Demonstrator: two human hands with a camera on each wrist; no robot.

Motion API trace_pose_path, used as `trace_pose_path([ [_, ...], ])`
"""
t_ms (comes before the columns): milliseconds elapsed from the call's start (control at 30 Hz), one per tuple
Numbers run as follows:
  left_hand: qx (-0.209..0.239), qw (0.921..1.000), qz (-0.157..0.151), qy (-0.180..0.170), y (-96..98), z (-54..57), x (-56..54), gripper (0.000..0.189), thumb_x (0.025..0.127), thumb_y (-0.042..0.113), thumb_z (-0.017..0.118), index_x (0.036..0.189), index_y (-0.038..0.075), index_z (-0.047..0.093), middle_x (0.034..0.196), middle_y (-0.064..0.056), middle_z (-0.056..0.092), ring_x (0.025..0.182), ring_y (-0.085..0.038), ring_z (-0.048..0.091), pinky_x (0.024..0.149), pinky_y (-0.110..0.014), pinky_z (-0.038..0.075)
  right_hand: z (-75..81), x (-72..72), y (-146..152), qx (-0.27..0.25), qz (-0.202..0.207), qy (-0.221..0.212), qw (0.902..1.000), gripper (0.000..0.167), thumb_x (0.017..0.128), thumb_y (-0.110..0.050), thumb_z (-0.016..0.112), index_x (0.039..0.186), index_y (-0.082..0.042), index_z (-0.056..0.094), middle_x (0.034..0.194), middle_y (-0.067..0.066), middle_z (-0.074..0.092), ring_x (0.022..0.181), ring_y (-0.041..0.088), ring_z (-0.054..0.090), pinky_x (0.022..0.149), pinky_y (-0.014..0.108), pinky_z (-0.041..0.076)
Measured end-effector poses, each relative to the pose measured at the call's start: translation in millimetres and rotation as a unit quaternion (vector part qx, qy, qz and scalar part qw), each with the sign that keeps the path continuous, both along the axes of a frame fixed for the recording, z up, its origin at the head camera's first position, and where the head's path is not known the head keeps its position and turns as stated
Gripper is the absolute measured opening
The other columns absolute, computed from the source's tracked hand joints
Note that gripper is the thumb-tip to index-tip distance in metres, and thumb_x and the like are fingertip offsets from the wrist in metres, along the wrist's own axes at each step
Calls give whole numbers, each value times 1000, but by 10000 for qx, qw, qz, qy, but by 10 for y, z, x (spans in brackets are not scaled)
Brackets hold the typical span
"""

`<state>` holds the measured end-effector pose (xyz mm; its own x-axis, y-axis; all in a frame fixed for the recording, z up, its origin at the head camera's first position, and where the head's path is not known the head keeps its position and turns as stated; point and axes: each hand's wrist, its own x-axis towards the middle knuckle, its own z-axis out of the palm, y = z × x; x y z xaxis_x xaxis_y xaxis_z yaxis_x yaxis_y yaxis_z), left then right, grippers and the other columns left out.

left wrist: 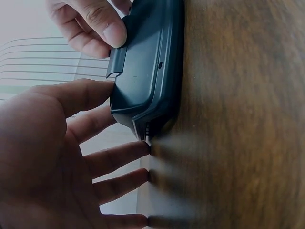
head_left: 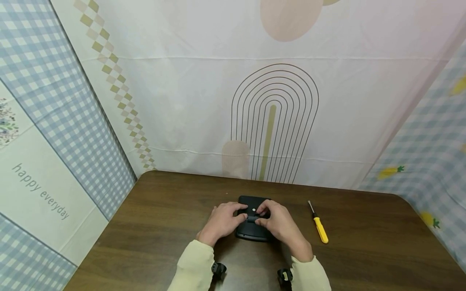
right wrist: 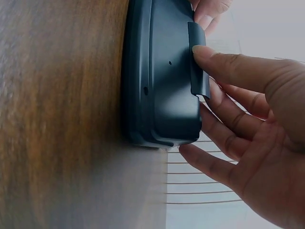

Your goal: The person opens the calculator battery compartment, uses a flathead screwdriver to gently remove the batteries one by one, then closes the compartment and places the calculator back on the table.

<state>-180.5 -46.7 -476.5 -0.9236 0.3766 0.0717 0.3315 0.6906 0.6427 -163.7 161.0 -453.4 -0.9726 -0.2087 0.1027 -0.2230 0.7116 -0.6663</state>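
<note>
A flat black device (head_left: 253, 231) with rounded corners, its kind not shown, lies on the table. A small pale round spot shows on its upper side. Across its middle sits a raised black cover (right wrist: 197, 62), shaped like a battery cover. My right hand (head_left: 282, 222) pinches this cover, thumb on the near side and fingers behind it; the right wrist view shows the cover's edge standing proud of the body. At the device's left side my left hand (head_left: 223, 220) rests with fairly straight fingers, thumb and forefinger touching the body (left wrist: 143, 71), the other fingertips down by the table.
A screwdriver (head_left: 318, 226) with a yellow handle lies to the right of my right hand, its tip pointing away. The brown wooden table (head_left: 164, 218) ends at a printed white cloth (head_left: 182, 101) at the back. Checked cloths hang at both sides.
</note>
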Motion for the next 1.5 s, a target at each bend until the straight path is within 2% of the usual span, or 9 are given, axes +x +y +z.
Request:
trace_pose_path([
  [133, -14, 10000, 1, -41, -3, 1, 2, 37, 105, 29, 65, 138, 14, 73, 141, -14, 66, 136, -39, 56, 112, -80, 27, 1, 5, 0, 47, 77, 27, 10000, 23, 84, -1, 89, 101, -7, 75, 95, 1, 66, 88, 22, 66, 84, 47, 57],
  [300, -44, 10000, -14, -27, -3, 0, -4, 38, 105, 30, 64, 139, 15, 72, 142, -14, 66, 137, -39, 56, 112, -80, 27, -3, 16, -8, 65, 95, 112, 9999, 11, 91, -2, 83, 96, -10, 77, 95, 0, 67, 85, 19, 64, 82, 45, 57],
  [533, -33, 10000, -28, -32, -5, 9, 3, 38, 105, 31, 65, 140, 15, 72, 143, -13, 66, 137, -38, 56, 112, -80, 26, 4, 25, -16, -16, 18, 163, 9999, 11, 96, -1, 77, 94, -11, 75, 93, -1, 66, 80, 13, 59, 79, 41, 56],
  [767, -32, 10000, -30, -19, -2, 16, 0, 38, 105, 30, 65, 139, 14, 72, 143, -14, 65, 137, -39, 56, 112, -80, 27, 14, 21, -7, -44, 32, 196, 9998, 11, 96, 0, 76, 93, -10, 74, 96, 1, 68, 83, 15, 61, 81, 43, 57],
  [900, -50, 10000, -10, -24, -4, 18, 2, 38, 105, 30, 65, 139, 14, 72, 143, -14, 65, 137, -39, 56, 112, -79, 27, 14, 20, 14, -84, 7, 150, 9999, 4, 98, -5, 76, 94, -6, 74, 99, 1, 68, 85, 15, 62, 82, 44, 57],
  [1000, -52, 10000, 6, -67, -6, 17, 9, 39, 105, 31, 65, 139, 15, 72, 143, -13, 65, 137, -39, 55, 113, -79, 27, 16, 29, 39, -106, -33, 144, 9998, 5, 98, -8, 77, 96, -4, 73, 100, 1, 69, 85, 16, 62, 82, 44, 58],
  [1500, -101, 9999, -3, -55, -2, 28, 16, 41, 103, 34, 67, 139, 16, 72, 144, -13, 65, 138, -39, 55, 113, -78, 27, 83, 42, 230, -130, -353, 164, 9992, 3, 99, -3, 74, 101, -5, 74, 99, 3, 71, 94, 24, 67, 86, 49, 59],
])
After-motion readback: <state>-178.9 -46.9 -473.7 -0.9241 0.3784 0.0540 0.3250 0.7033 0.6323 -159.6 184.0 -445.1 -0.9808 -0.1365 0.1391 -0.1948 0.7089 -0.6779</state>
